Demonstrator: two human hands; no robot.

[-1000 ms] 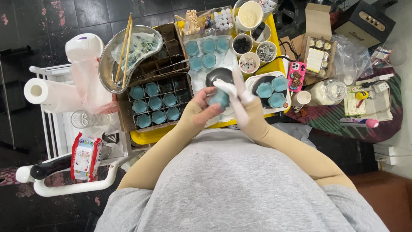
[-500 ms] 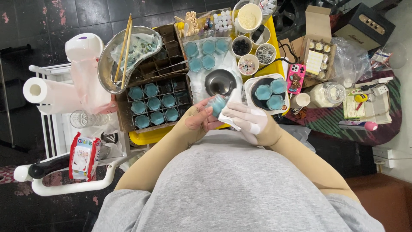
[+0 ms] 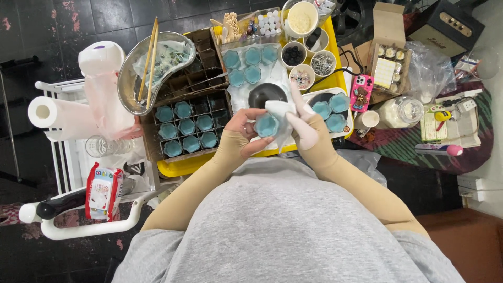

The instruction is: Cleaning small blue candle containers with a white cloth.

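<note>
Fingers [image 3: 246, 118] of left hand [image 3: 242, 133] still grip blue cup [image 3: 266, 124]; right hand's cloth [image 3: 280, 112] now wraps it.

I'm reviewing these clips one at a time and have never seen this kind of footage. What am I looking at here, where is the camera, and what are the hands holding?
There is no machine here: a person works with two bare hands, forearms in beige sleeves. The single camera sits on the person's head and looks straight down, so the grey shirt fills the bottom.

The left hand holds a small teal-filled cup. The right hand presses a white cloth against that cup.

Beyond the hands lies a yellow tray. On it stand a divided cardboard box with more teal cups, a dark bowl and small bowls of bits. A metal kidney dish with wooden sticks lies to the left, with a paper towel roll beside it. A pink phone lies to the right.
</note>
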